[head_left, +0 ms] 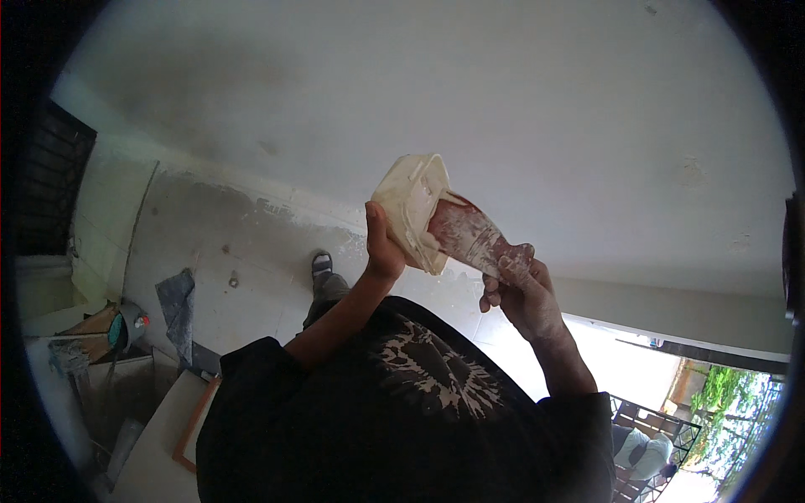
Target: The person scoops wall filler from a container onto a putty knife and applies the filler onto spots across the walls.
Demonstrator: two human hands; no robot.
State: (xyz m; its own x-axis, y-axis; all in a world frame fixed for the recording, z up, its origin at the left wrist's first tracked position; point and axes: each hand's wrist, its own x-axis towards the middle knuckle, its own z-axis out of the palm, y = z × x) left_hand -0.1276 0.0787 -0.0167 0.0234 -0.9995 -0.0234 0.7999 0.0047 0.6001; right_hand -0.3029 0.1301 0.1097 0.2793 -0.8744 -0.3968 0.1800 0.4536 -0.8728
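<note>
The pale wall [520, 92] fills the upper part of my view, with a darker blotch toward its upper left and small rough patches near its right side. Along its foot, on the left, the floor [226, 243] carries whitish smears and small spots. A dark barred window [54, 180] stands at the far left; a grey cloth [176, 310] lies on the floor, near its left side, and my shoe [321, 264] is planted close to the wall's foot. At lower right, a bright opening shows a dark metal gate [683, 436] and greenery [725, 390]. The cream container [411, 197] is held in the air in front of the wall's lower edge, tilted, its open side toward my right. My left hand [387, 250] grasps it from the lower left, thumb up along the side. My right hand [528, 293], streaked white, is closed on the narrow end of a reddish-brown scraper [470, 230], coated with whitish paste; its broad end sits at the container's opening. Whether it touches the inner wall I cannot tell. My dark shirt [335, 427] bears a pale splash-like print; any label on the container is indistinct.
</note>
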